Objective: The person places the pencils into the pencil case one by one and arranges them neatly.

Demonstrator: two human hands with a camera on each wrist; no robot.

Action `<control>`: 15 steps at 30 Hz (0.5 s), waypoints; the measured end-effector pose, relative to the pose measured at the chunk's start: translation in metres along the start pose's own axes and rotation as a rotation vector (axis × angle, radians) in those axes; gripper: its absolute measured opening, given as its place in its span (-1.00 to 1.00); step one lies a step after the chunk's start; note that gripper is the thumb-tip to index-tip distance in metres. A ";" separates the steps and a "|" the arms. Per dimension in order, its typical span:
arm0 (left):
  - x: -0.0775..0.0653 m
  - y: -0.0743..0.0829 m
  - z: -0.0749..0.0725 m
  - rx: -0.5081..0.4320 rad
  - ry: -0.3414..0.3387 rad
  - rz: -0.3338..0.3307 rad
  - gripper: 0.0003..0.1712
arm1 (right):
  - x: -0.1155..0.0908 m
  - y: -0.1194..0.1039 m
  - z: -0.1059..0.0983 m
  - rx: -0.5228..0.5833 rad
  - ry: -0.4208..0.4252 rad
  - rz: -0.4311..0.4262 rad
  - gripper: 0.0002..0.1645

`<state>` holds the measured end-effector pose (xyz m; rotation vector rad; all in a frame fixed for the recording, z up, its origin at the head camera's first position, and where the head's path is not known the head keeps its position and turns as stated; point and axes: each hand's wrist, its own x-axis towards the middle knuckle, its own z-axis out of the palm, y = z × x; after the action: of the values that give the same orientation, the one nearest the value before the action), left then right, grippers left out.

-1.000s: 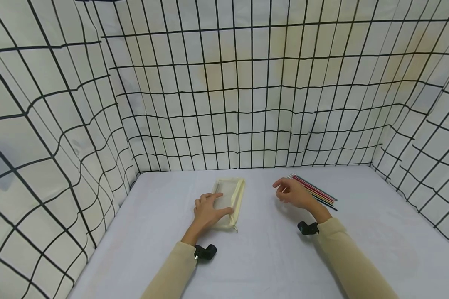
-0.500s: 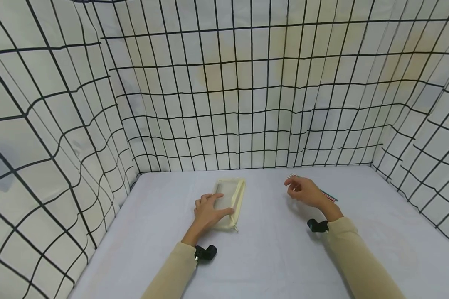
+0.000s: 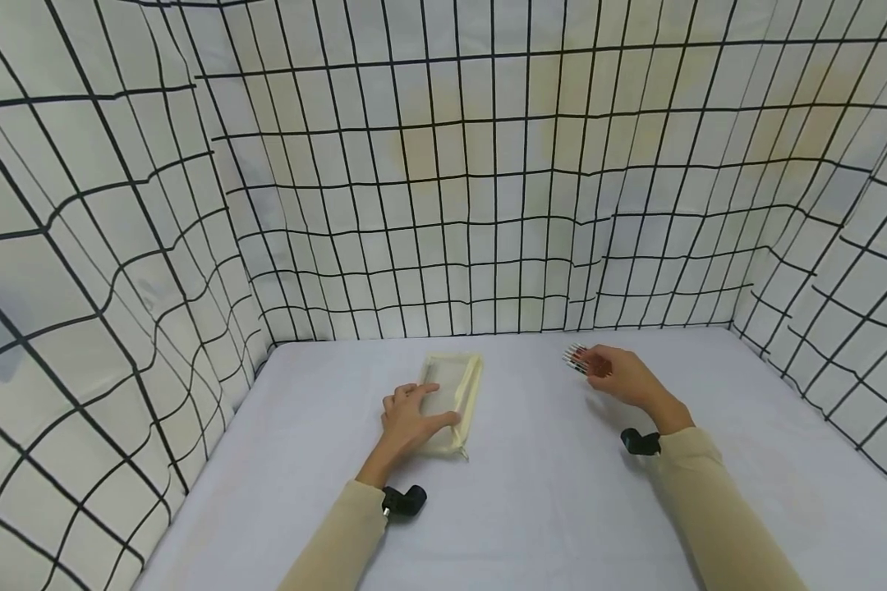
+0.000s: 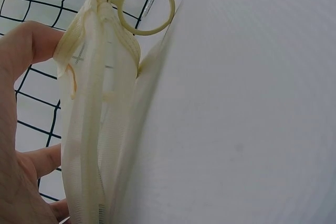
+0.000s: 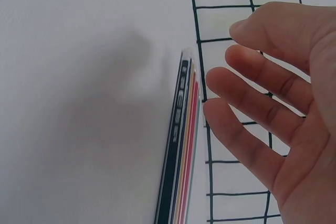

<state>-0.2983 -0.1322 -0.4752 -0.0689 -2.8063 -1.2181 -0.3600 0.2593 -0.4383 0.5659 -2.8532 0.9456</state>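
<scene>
A pale cream zip pouch (image 3: 449,382) with mesh-like sides lies left of the middle of the table. My left hand (image 3: 408,423) rests on it, thumb over the zipper side and fingers spread across it. In the left wrist view, a round zipper pull (image 4: 147,8) sticks out from the end of the pouch (image 4: 100,129). My right hand (image 3: 622,376) hovers over a bundle of several slim coloured pencils (image 3: 575,359), hiding most of them. In the right wrist view its loosely bent fingers (image 5: 247,140) are apart from the pencils (image 5: 181,145) and hold nothing.
White cloth covers the table (image 3: 517,509). A black grid net (image 3: 488,197) over white sheeting stands along the back and both sides. A small black camera (image 3: 406,501) is strapped to each wrist.
My right hand has moved rightward over the pencils, covering their bodies so only the pale far ends show. The left hand and the pouch have stayed in place.
</scene>
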 end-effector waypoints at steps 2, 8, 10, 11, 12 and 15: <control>0.000 0.000 0.000 -0.002 0.002 0.000 -0.09 | -0.002 0.002 -0.002 -0.010 -0.004 0.019 -0.58; -0.002 0.002 -0.001 0.000 0.000 0.004 -0.09 | -0.007 0.007 -0.007 -0.018 -0.010 0.042 -0.60; -0.002 0.003 -0.001 0.000 0.002 0.003 -0.08 | -0.008 0.009 -0.008 -0.025 -0.014 0.050 -0.58; -0.003 0.003 -0.002 -0.003 0.002 0.001 -0.09 | -0.008 0.010 -0.008 -0.028 -0.016 0.057 -0.57; -0.003 0.003 -0.002 -0.004 0.002 0.001 -0.09 | -0.008 0.011 -0.008 -0.032 -0.017 0.061 -0.57; -0.003 0.003 -0.002 -0.008 0.002 0.001 -0.09 | -0.008 0.015 -0.008 -0.040 -0.026 0.067 -0.54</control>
<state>-0.2948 -0.1316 -0.4720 -0.0699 -2.7988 -1.2287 -0.3582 0.2775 -0.4414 0.4855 -2.9243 0.8948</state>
